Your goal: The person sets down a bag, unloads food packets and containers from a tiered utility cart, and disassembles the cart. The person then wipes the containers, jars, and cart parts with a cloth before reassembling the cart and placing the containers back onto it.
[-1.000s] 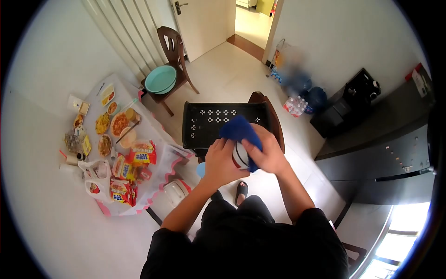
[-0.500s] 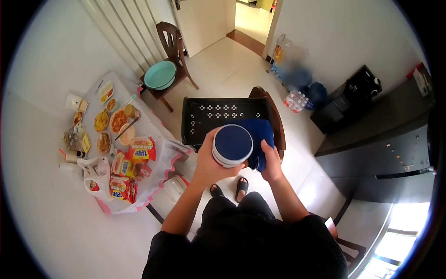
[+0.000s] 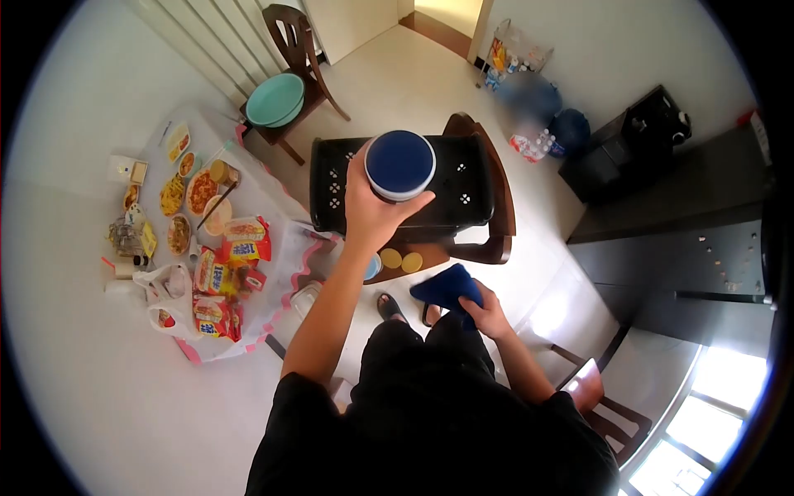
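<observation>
My left hand is wrapped round a white jar with a dark blue lid, its top facing up. The jar is over a black plastic crate with flower-shaped holes; from above I cannot tell whether it touches the crate. Lower down and to the right, my right hand grips a dark blue cloth, which hangs away from the jar. The crate rests on a brown wooden chair. Several round yellow lids lie on the wood at the crate's near side.
On the left, a table with a pink-edged cover bears dishes of food, red snack packets and a white plastic bag. A teal basin sits on another chair. Large water bottles stand by the right wall.
The jar has moved forward, over the crate, in my left hand. My right hand has drawn the cloth away from it, back toward my body. The yellow lids have come into view.
</observation>
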### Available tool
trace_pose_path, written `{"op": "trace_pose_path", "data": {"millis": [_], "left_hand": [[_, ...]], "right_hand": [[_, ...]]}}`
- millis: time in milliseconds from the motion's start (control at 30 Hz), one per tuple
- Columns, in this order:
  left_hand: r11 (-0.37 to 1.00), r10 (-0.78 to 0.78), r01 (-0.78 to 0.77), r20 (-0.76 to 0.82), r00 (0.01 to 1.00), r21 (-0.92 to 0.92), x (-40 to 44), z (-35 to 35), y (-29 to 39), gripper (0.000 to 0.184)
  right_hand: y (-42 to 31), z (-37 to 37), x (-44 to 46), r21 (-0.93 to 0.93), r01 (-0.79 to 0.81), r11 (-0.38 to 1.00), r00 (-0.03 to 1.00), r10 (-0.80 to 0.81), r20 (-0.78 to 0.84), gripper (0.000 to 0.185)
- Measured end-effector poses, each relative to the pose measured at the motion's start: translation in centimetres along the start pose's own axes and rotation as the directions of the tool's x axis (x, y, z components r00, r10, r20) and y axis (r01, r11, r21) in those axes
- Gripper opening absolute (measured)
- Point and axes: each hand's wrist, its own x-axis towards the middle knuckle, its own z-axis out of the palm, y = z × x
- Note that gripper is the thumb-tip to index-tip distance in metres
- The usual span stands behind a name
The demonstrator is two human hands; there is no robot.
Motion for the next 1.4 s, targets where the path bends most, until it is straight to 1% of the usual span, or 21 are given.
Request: {"op": "trace_pose_path", "data": {"millis": [67,100,133,233,333,367,433,467,567,600,667,733,800,833,867,967,1067,1167,1267,1367,1400], "left_hand": [[0.997,-0.078,0.078,0.015,0.997,-0.001,-0.2,0.7,-1.9,0.093],[0.997,-0.073,0.072,0.01,0.997,0.023,-0.4,0.9,-2.6,0.094],[0.997,-0.065,0.065,0.006,0.998,0.048,-0.5,1.1,-3.3,0.095],[0.996,-0.054,0.053,0.007,0.999,0.075,-0.8,1.6,-5.7,0.098],[0.995,-0.095,0.095,0.006,0.995,0.018,-1.1,1.8,-7.3,0.104],[0.993,-0.119,0.119,0.006,0.993,-0.011,-1.4,1.9,-7.7,0.106],[0.992,-0.124,0.124,-0.013,0.992,-0.009,-1.4,1.8,-6.2,0.109],[0.992,-0.127,0.127,-0.024,0.992,-0.006,-1.5,1.7,-5.3,0.111],[0.986,0.071,-0.047,-0.145,0.987,0.158,-4.0,1.0,-4.1,0.113],[0.98,0.095,-0.064,-0.161,0.982,0.191,-5.8,0.2,-3.7,0.096],[0.964,0.164,-0.15,-0.045,0.985,0.221,-11.9,-2.6,-5.8,0.076],[0.957,-0.08,0.086,-0.036,0.996,0.277,-17.9,-4.2,-8.5,0.065],[0.849,-0.284,0.32,-0.148,0.947,0.42,-21.2,-4.6,-12.7,0.068],[0.769,-0.376,0.431,-0.212,0.902,0.472,-22.7,-4.6,-15.0,0.069],[0.701,-0.423,0.469,-0.215,0.88,0.537,-24.0,-5.0,-17.5,0.083],[0.552,-0.43,0.439,-0.209,0.878,0.709,-25.0,-4.9,-22.7,0.105],[0.567,-0.516,0.515,-0.211,0.83,0.643,-24.8,-4.5,-26.7,0.121],[0.472,-0.621,0.576,-0.212,0.755,0.667,-24.9,-4.1,-29.5,0.118],[0.432,-0.689,0.627,-0.211,0.693,0.648,-24.1,-4.4,-29.4,0.108],[0.423,-0.716,0.654,-0.211,0.666,0.627,-23.1,-5.1,-25.1,0.102],[0.476,-0.691,0.631,-0.183,0.699,0.612,-23.0,-5.5,-23.9,0.102]], "right_hand": [[4.1,0.0,0.5,-0.144,0.015,0.989,0.996,-0.027,-0.081,0.029],[6.4,0.0,0.9,-0.217,0.018,0.976,0.992,-0.044,-0.116,0.032],[9.6,-0.3,1.4,-0.316,-0.024,0.948,0.989,-0.023,-0.145,0.038],[11.9,-0.1,3.4,-0.4,-0.22,0.89,0.975,0.189,-0.116,0.056],[12.6,0.9,6.4,-0.561,-0.173,0.81,0.984,0.169,-0.06,0.063],[12.5,1.2,7.4,-0.565,-0.174,0.807,0.98,0.2,-0.016,0.064],[11.9,1.6,9.4,-0.578,-0.17,0.798,0.963,0.26,0.075,0.068],[12.9,2.0,10.0,-0.616,-0.088,0.782,0.986,0.157,0.058,0.061],[12.9,3.0,12.4,-0.702,0.007,0.712,0.957,0.2,0.211,0.048],[11.4,3.6,12.6,-0.718,-0.029,0.695,0.946,0.252,0.205,0.04],[11.9,4.1,13.1,-0.723,0.0,0.691,0.937,0.253,0.242,0.043],[13.3,4.7,13.5,-0.717,0.025,0.696,0.937,0.235,0.26,0.046],[15.9,4.7,13.3,-0.702,0.036,0.711,0.947,0.2,0.251,0.049],[16.0,4.8,12.9,-0.704,-0.003,0.71,0.937,0.249,0.246,0.051],[15.7,4.8,12.6,-0.706,-0.043,0.707,0.925,0.296,0.24,0.053],[15.6,4.9,11.7,-0.692,-0.118,0.712,0.895,0.378,0.235,0.056],[17.9,4.4,10.8,-0.676,-0.125,0.727,0.891,0.382,0.245,0.058],[18.0,4.4,9.6,-0.639,-0.143,0.756,0.894,0.375,0.244,0.061],[16.5,4.7,8.9,-0.605,-0.164,0.779,0.9,0.369,0.231,0.06],[16.9,4.6,8.2,-0.512,-0.1,0.853,0.959,0.22,0.179,0.052],[16.9,4.6,8.3,-0.424,-0.194,0.885,0.953,0.273,0.134,0.049]]}}
